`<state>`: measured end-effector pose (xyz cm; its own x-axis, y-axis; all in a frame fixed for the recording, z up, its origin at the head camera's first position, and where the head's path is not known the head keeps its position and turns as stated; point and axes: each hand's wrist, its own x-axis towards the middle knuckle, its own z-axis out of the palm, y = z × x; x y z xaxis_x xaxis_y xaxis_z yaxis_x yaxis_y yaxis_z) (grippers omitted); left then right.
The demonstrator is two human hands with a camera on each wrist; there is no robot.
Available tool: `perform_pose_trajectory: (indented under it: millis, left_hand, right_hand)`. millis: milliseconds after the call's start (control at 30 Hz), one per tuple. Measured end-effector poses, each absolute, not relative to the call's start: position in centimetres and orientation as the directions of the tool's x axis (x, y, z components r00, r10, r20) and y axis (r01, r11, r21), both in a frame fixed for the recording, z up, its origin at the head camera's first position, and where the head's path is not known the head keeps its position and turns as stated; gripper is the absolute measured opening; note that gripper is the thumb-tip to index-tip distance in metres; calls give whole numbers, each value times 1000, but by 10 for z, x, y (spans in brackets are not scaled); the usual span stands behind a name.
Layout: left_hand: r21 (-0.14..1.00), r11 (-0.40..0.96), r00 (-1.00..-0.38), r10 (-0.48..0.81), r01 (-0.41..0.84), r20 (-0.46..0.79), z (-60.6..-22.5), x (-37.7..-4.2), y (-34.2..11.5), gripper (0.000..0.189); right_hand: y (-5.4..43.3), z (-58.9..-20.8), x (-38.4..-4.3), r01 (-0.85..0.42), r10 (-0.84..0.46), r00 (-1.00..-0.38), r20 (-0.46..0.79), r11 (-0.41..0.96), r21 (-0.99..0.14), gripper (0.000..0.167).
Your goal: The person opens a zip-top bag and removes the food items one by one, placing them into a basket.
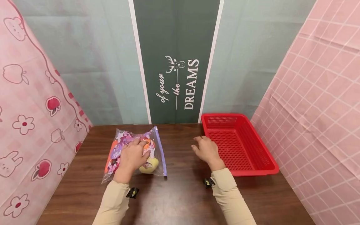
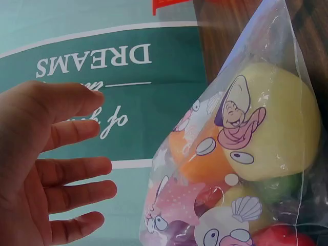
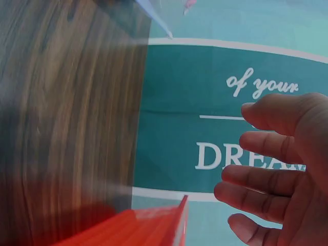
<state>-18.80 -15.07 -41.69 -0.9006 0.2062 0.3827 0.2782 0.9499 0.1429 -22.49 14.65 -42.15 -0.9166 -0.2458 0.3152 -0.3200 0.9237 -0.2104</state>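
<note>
A clear zip bag (image 1: 161, 156) with cartoon prints and a purple zip edge lies on the left of the table. Through its plastic show a pale yellow round thing (image 2: 277, 123), an orange one (image 2: 202, 159) and bits of red and green; their kinds are unclear. My left hand (image 1: 134, 156) is over the bag in the head view, fingers spread and loosely bent. The left wrist view shows a gap between those fingers and the bag. Beside the left wall of a red plastic basket (image 1: 229, 150), my right hand (image 1: 207, 150) hovers with relaxed fingers, holding nothing.
The brown wooden table (image 1: 180, 193) meets a green and grey-blue cloth backdrop (image 1: 177, 37) with white lettering. Pink patterned cloths hang at the left (image 1: 36, 125) and right (image 1: 315, 109). Slots pierce the basket's floor and walls.
</note>
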Motion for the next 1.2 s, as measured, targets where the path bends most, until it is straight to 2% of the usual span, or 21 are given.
perform_pose_trajectory:
  millis: [200,600,1200]
  left_hand:
    - [176,934,-888,218,310,404,-423,-187,-158,40]
    - [166,900,-812,267,402,519,-447,-178,-156,34]
    - [218,908,-824,196,357,532,-460,-178,-162,34]
  right_hand:
    - [137,-427,-227,-336,-260,-918,300,910,-242,33]
    - [115,-446,-236,-363,-295,-917,268,896,-257,33]
    - [77,-480,-242,-390,-359,-921,154,833,-393,33]
